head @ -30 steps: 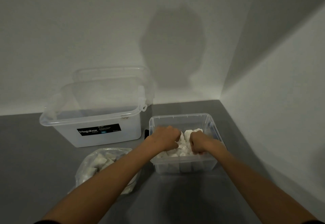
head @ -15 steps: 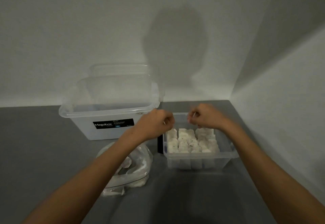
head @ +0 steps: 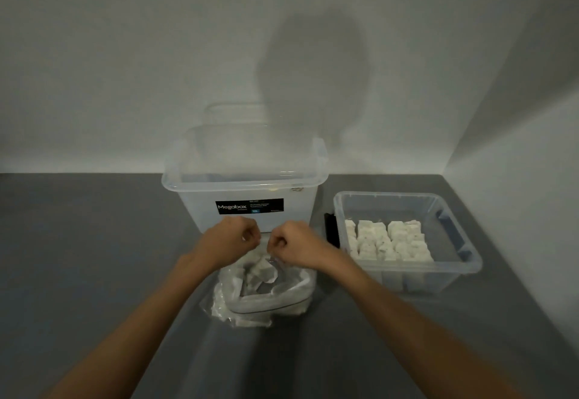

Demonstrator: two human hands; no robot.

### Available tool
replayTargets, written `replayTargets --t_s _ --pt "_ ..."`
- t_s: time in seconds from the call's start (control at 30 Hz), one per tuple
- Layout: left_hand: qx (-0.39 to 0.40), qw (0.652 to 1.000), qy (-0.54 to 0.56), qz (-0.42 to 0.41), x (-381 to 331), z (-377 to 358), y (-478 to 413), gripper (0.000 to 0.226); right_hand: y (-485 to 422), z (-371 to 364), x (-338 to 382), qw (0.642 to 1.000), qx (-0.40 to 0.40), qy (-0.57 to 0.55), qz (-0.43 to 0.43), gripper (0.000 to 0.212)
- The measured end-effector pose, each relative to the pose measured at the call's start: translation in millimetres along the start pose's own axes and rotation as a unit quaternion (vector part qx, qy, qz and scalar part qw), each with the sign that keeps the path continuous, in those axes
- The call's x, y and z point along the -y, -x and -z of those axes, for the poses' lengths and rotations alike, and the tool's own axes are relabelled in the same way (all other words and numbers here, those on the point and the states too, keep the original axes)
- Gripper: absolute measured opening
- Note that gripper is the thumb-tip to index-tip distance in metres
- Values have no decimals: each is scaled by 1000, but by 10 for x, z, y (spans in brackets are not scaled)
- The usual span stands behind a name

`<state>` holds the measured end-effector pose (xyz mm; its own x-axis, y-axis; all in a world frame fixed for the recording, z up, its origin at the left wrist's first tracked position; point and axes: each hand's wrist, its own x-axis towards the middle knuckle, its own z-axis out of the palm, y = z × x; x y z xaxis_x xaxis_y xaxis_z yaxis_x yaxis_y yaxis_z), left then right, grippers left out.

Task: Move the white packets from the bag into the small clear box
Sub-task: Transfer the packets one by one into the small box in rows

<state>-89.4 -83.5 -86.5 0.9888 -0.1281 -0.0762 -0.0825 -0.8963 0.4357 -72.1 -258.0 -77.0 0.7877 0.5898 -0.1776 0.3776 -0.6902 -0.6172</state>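
Hands hang together just above the bag: left hand, right hand, fingers curled, perhaps pinching its rim to spread it; I cannot tell. Inside lie white packets; right of the bag, the small clear box holds rows.

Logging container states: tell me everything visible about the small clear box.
The small clear box is an open-topped, see-through plastic tub with a blue clip on its right end, a black clip on its left. It stands upright on the grey table, right of the Megabox bin, holding neat rows of white packets.
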Motion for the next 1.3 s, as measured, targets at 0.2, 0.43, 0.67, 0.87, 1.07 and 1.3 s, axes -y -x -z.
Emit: replayTargets --t_s 0.2,0.43,0.67,0.87,1.07,1.3 --pt "9 1000 0 10 262 -157 133 11 -215 -680 -220 992 20 113 -48 21" --pt "11 1000 27 -8 365 -216 143 9 -248 -878 -241 982 -19 178 -52 20" --pt "25 998 32 -52 370 -266 103 29 -177 -655 -147 983 -81 156 -61 16" --pt "6 991 105 -83 217 -267 98 34 -35 -236 11 993 -114 33 -21 20" --pt "-17 956 291 -46 171 -198 147 4 122 -29 94 976 -171 -128 -38 24" --pt "-10 916 400 -26 131 -141 198 20 61 -28 104 966 -199 -165 -23 13"
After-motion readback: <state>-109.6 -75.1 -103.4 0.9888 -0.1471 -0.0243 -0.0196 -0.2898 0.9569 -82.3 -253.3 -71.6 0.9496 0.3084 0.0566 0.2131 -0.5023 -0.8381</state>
